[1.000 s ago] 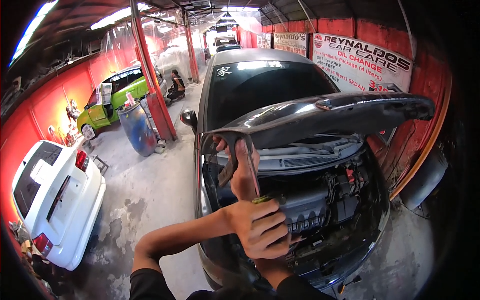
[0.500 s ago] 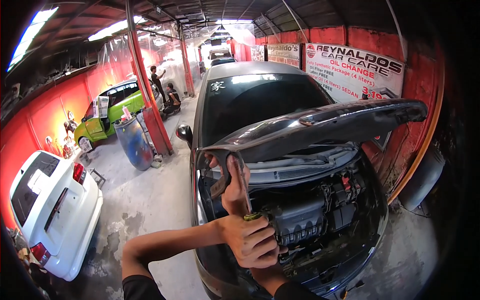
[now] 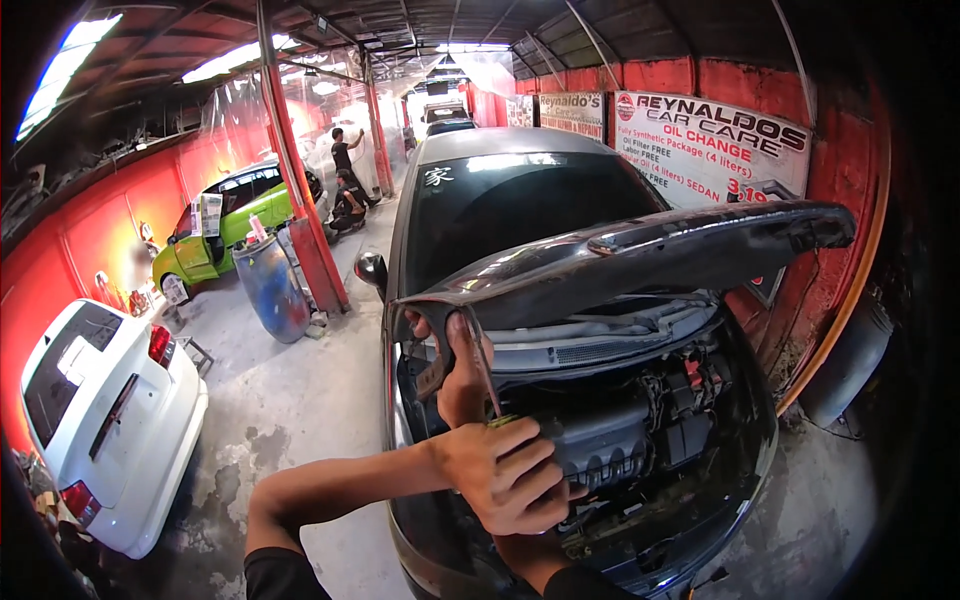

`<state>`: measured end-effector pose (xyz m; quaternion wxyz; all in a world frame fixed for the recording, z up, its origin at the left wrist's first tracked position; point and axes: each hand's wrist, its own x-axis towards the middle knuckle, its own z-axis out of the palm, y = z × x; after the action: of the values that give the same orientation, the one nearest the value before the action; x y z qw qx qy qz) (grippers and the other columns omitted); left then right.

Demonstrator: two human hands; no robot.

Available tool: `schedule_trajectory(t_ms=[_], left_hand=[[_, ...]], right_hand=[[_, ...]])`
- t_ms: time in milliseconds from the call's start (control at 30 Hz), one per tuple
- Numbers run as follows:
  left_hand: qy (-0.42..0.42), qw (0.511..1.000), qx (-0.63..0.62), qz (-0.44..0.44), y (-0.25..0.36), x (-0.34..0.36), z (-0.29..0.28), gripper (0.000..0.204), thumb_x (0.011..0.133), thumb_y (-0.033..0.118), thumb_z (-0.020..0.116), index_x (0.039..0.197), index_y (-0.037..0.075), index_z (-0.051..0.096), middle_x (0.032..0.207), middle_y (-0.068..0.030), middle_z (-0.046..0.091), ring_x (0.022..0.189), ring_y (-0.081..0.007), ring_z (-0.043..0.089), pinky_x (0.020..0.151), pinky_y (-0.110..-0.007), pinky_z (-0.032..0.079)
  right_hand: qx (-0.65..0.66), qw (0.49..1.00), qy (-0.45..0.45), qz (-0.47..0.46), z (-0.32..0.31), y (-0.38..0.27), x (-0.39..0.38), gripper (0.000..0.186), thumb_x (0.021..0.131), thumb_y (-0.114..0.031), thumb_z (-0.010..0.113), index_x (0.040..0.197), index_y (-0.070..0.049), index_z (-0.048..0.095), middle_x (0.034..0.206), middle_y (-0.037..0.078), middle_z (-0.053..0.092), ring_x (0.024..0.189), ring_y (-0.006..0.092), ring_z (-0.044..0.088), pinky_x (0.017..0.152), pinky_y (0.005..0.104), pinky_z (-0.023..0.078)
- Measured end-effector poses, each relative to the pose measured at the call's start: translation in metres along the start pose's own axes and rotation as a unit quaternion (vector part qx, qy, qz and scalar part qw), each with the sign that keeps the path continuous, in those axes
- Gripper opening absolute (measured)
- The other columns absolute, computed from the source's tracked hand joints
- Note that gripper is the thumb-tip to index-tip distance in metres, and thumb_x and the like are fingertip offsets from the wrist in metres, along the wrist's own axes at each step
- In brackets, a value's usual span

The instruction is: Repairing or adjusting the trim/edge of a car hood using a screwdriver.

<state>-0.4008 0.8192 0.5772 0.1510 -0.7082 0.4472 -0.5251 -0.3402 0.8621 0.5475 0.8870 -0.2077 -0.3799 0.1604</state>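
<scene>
My left hand (image 3: 510,478) is closed around the yellow-green handle of a screwdriver (image 3: 488,385), whose shaft points up toward the end of a long dark car body panel (image 3: 650,255), shaped like a bumper. My right hand (image 3: 465,375) grips the curved left end of that panel, its thumb upright beside the shaft. The right forearm passes behind the left hand, which hides part of it. The panel lies across the dark car (image 3: 420,230), above the engine bay (image 3: 610,430). Where the screwdriver's tip touches is hard to make out.
A white car (image 3: 120,430) stands at the left. Beyond it are a paint-stained blue drum (image 3: 270,285), a red post (image 3: 310,240) and a green car (image 3: 235,215). Two people (image 3: 348,190) are farther back. A dark cylinder (image 3: 850,365) leans by the right wall.
My left hand's fingers have shifted a little on the screwdriver handle, now covering more of it. My right hand keeps its grip on the panel. The view has shifted slightly.
</scene>
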Motion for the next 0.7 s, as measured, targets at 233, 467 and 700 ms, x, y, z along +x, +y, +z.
schedule_trajectory(t_ms=[233,467,700], left_hand=[[0.01,0.987,0.068,-0.147,-0.023,0.059,0.023,0.016,0.073,0.019,0.073,0.076,0.01,0.06,0.063,-0.0023,0.048,0.054,-0.0166,0.054,0.049,-0.028,0.046],[-0.102,0.966,0.106,-0.214,-0.041,0.075,0.04,0.017,0.072,0.019,0.067,0.083,0.011,0.058,0.057,-0.0018,0.046,0.048,-0.0163,0.056,0.042,-0.031,0.047],[-0.14,0.958,0.056,-0.245,-0.049,0.07,0.044,0.019,0.069,0.019,0.066,0.082,0.01,0.055,0.055,-0.0031,0.047,0.044,-0.0182,0.054,0.038,-0.034,0.044]], right_hand=[[-0.016,0.999,0.032,0.002,-0.002,0.001,0.0,0.039,0.101,-0.034,0.05,0.099,0.002,0.064,0.094,0.01,0.067,0.096,0.0215,0.065,0.091,0.0342,0.046],[-0.075,0.997,0.01,0.001,-0.005,-0.003,-0.004,0.046,0.101,-0.041,0.05,0.114,0.002,0.062,0.097,0.009,0.066,0.084,0.0163,0.057,0.082,0.0281,0.044],[-0.135,0.987,0.08,-0.023,-0.02,0.033,-0.008,0.045,0.101,-0.041,0.045,0.097,-0.003,0.068,0.085,0.003,0.067,0.07,0.0116,0.048,0.063,0.0269,0.037]])
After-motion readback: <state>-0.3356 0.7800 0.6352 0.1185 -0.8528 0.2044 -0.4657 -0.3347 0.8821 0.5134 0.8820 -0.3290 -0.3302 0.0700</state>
